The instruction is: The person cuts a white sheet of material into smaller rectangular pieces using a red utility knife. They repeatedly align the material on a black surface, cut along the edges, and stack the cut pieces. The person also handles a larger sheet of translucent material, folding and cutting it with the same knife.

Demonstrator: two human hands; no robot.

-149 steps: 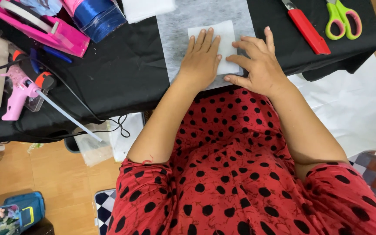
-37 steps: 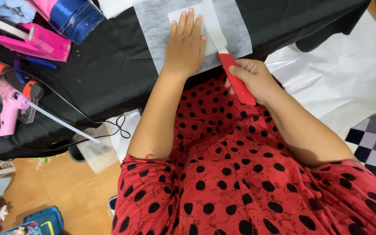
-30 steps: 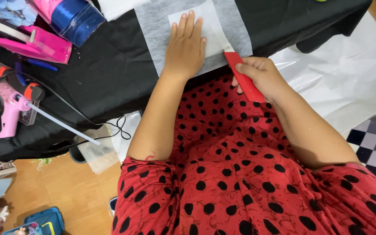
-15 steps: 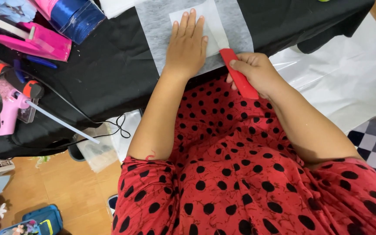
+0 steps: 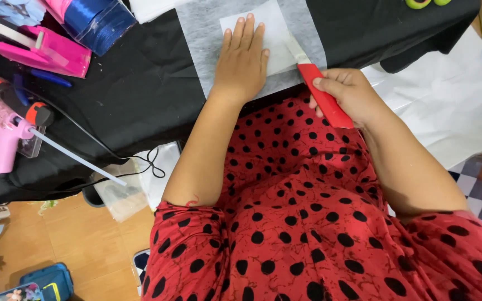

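Two hands at the counter [image 5: 140, 89]: left hand [image 5: 242, 67] lay flat, open, pinning the white paper piece [image 5: 271, 33]; right hand [image 5: 352, 95] clenched the red-handled knife [image 5: 322, 97], blade slanting up-left along the piece's right edge.

white paper square [image 5: 274, 33] | flat on grey fabric [image 5: 196, 33] | red-handled cutter [image 5: 322, 95] | blade at paper edge

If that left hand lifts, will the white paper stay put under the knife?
Probably not. The white paper looks thin and light, so it likely slides or curls. The grey fabric sheet beneath seems soft and may shift as well.
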